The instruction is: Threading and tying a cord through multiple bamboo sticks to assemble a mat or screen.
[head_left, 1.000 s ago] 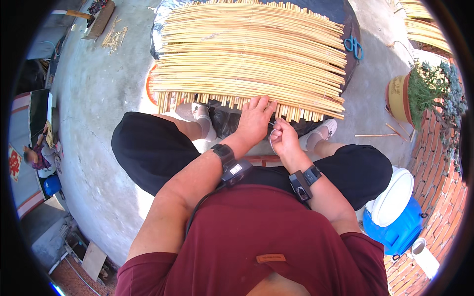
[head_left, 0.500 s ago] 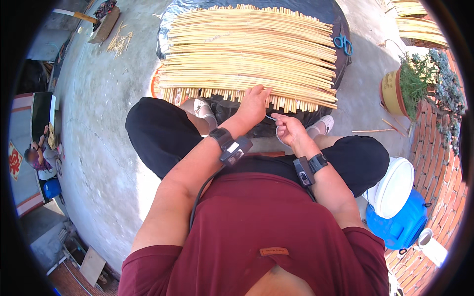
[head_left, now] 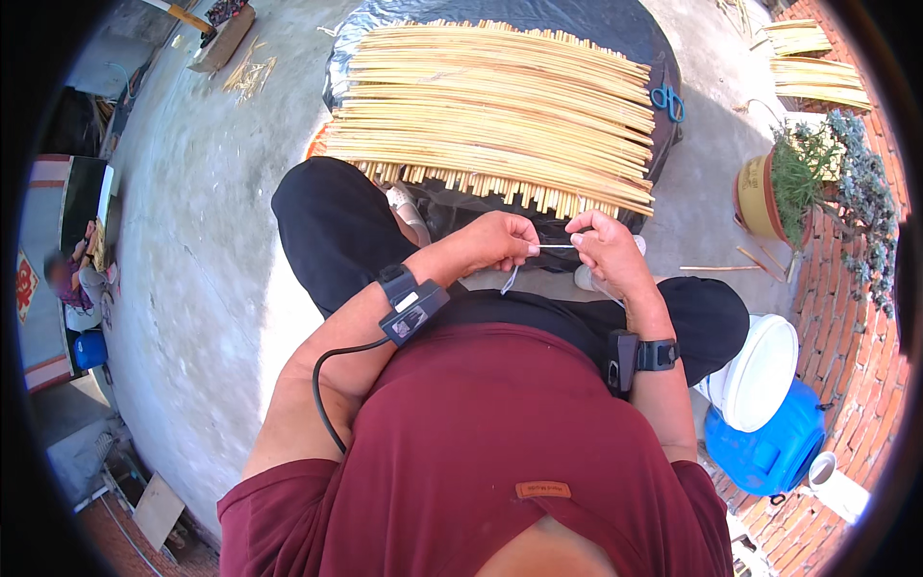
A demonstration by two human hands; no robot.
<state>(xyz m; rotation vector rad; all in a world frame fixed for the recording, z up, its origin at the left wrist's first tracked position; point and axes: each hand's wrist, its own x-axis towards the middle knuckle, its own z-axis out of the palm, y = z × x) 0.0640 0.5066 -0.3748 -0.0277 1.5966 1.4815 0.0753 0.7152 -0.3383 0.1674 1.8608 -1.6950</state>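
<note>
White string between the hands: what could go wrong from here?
The string is stretched straight between the left hand and the right hand, so it might slip from the fingertips or snap if pulled hard.
A loose end hangs below the left hand and could tangle or catch.
The blue scissors lie near the right edge of the dark sheet, so a bump might knock them off.

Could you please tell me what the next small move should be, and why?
I would probably bring the cord toward the near edge of the sticks: the left hand and right hand pinch it, and the stretch between them is straight but lies short of that edge.
</note>
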